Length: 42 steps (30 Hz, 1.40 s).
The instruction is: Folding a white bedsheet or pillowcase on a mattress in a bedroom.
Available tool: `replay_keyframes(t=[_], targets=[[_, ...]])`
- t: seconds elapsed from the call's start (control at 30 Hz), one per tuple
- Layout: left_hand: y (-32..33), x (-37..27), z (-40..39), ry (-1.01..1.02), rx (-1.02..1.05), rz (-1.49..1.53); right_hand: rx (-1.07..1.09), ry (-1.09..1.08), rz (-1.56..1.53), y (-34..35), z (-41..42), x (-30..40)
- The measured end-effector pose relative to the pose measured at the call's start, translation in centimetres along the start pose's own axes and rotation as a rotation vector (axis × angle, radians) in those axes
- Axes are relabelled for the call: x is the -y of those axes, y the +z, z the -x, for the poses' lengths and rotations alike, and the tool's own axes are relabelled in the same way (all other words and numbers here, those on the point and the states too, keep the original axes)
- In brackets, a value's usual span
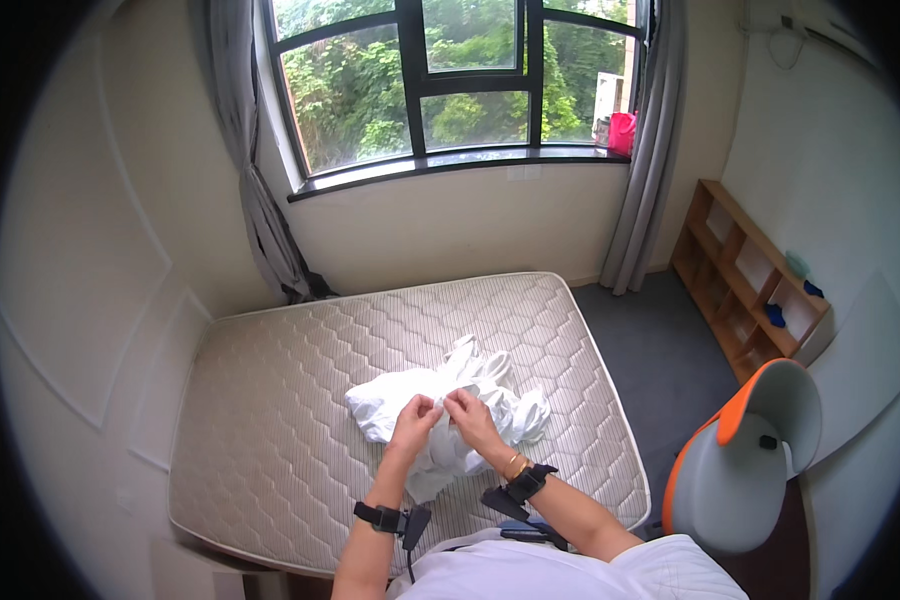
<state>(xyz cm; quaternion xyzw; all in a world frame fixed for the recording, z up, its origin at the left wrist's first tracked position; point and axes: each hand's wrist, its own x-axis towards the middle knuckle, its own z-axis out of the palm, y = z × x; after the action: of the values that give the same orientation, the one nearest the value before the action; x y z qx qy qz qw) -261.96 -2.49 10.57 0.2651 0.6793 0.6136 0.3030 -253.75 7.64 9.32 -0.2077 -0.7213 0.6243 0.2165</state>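
Observation:
A crumpled white cloth lies in a loose heap on the quilted mattress. Its folds spread to the right and up from my hands, and part hangs below them. My left hand pinches the cloth between thumb and fingertips. Close beside it, my right hand pinches the same cloth, the two sets of fingertips nearly touching. Bracelets circle my right wrist, and a black strapped device sits on each forearm. What exactly is between the fingertips is too small to make out.
An orange and grey chair stands right of the mattress. Beyond it, a wooden cubby shelf leans along the right wall, holding small items. Grey curtains flank a black-framed window. A pink bag is at the window's right end.

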Motion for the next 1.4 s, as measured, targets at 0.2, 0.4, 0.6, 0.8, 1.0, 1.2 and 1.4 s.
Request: replay_keyframes(t=[0.2, 0.4, 0.6, 0.8, 1.0, 1.2, 1.4], targets=[[-0.5, -1.7, -1.4, -0.051, -0.124, 0.325, 0.02, 0.33, -0.925, -1.5, -1.7, 1.1], [-4.4, -0.2, -1.5, -0.017, -0.038, 0.749, 0.144, 0.457, -1.267, -4.2, -2.0, 2.7], [-7.6, -7.1, 2.1, -0.051, 0.137, 0.338, 0.35, 0.349, -0.956, -5.8, -1.2, 5.1], [-3.5, -5.4, 3.1, 0.118, 0.005, -0.645, 0.401, 0.492, -1.093, -3.6, -1.1, 5.2], [-3.1, 1.1, 1.6, 0.002, -0.006, -0.427, 0.397, 0.526, -1.088, -2.6, 0.2, 5.9], [-5.6, -2.5, 2.4, -0.16, 0.059, 0.374, 0.455, 0.49, -1.054, -3.7, 0.5, 5.7], [-5.9, -5.4, 3.1, -0.048, 0.185, 0.724, 0.668, 0.325, -0.558, -4.6, 0.5, 6.2]])
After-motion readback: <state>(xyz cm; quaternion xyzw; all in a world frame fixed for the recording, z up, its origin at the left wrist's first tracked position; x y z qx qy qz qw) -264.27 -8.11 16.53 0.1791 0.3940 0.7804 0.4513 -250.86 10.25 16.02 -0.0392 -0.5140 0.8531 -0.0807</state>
